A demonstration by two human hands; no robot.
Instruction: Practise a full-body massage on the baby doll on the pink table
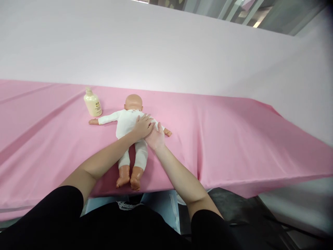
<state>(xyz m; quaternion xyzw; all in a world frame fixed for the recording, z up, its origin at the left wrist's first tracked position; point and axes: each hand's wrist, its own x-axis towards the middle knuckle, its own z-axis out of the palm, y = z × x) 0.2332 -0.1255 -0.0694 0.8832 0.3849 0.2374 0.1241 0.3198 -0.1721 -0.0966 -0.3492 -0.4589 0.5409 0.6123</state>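
A baby doll (125, 121) in a white suit lies face down, with its head toward the wall and its arms spread out. Over the right side of its back, my left hand (143, 127) is palm down with its fingers stretched. My right hand (156, 137) is turned palm up beside it, thumb apart, and its fingers are partly hidden at the left hand's fingertips. The two hands meet; whether either presses on the doll I cannot tell. Nothing shows in either hand.
A pale yellow pump bottle (93, 103) stands left of the doll's head. Pink cloth (229, 139) covers the table, with its front edge just past the doll's feet. A white wall (166, 52) rises behind, with a window (229, 14) at the top.
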